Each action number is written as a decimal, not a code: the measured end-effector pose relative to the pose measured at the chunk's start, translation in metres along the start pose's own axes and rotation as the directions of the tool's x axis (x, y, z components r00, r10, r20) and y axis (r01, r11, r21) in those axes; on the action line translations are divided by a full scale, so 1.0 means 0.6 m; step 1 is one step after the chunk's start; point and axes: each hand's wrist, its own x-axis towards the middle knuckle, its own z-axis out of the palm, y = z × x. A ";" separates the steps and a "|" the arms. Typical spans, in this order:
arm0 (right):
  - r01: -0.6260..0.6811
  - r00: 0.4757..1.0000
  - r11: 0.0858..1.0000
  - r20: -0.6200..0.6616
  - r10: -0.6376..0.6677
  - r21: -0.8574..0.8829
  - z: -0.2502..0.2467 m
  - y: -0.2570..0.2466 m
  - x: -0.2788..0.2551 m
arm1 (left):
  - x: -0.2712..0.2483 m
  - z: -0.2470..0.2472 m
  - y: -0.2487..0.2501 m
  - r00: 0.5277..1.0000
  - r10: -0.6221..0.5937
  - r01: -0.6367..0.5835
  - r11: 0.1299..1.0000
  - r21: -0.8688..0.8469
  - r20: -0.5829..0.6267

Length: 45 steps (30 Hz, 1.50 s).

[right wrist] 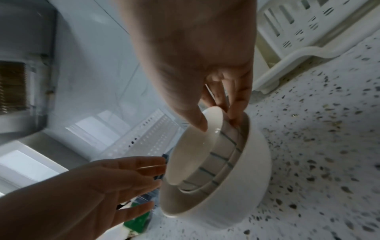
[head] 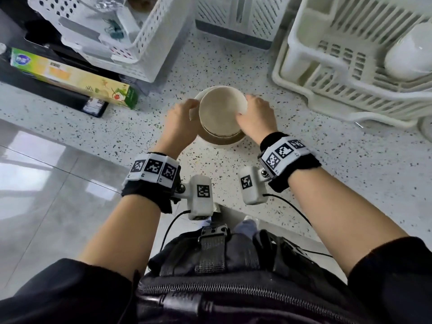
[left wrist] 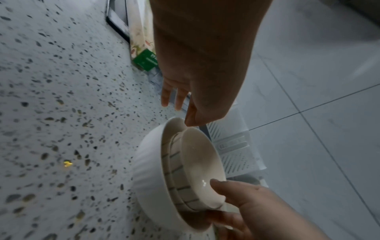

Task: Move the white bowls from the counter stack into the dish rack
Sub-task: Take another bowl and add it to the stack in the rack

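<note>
So, nearest to me are both hands at the stack (head: 219, 122), which sits mid-table (head: 304, 171). My right hand (head: 256, 118) is pinching the top bowl (head: 222, 111), thumb inside the rim and fingers (right wrist: 236, 104) down its outer wall. My left hand (head: 181, 122) is beside the stack with the fingers straight; I can't tell whether it actually touches the bowl. Under the top bowl there's a striped bowl (left wrist: 174, 172), and both are nested in a big white one (left wrist: 150, 181), so I'd say at least two white bowls are left to move. Further out on the right is the rack (head: 327, 73), with one white bowl (head: 411, 52) already in it, so maybe a third done. The run from stack to rack looks open; the rack's raised rim is the only thing to lift over. Off to the left are a green-and-yellow box (head: 72, 78) and a perforated basket (head: 149, 38), with another crate (head: 236, 17) at the back.
</note>
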 end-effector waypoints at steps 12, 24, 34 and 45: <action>-0.102 0.995 0.994 0.025 0.101 0.043 -0.008 -0.027 0.018 | 0.021 -0.007 -0.010 0.997 0.012 -0.002 0.991 -0.134 0.073; -0.294 0.955 0.745 0.165 0.245 0.599 -0.131 -0.016 -0.039 | 0.041 -0.029 0.089 0.993 0.093 -0.107 0.965 -0.238 -0.071; -0.146 0.941 0.534 -0.049 0.334 0.833 -0.225 0.116 -0.083 | 0.017 0.088 0.220 0.952 0.294 -0.270 0.937 -0.222 0.084; 0.006 0.839 0.490 -0.271 0.473 0.872 -0.359 0.342 -0.068 | 0.017 0.264 0.418 0.912 0.378 -0.343 0.915 -0.211 0.158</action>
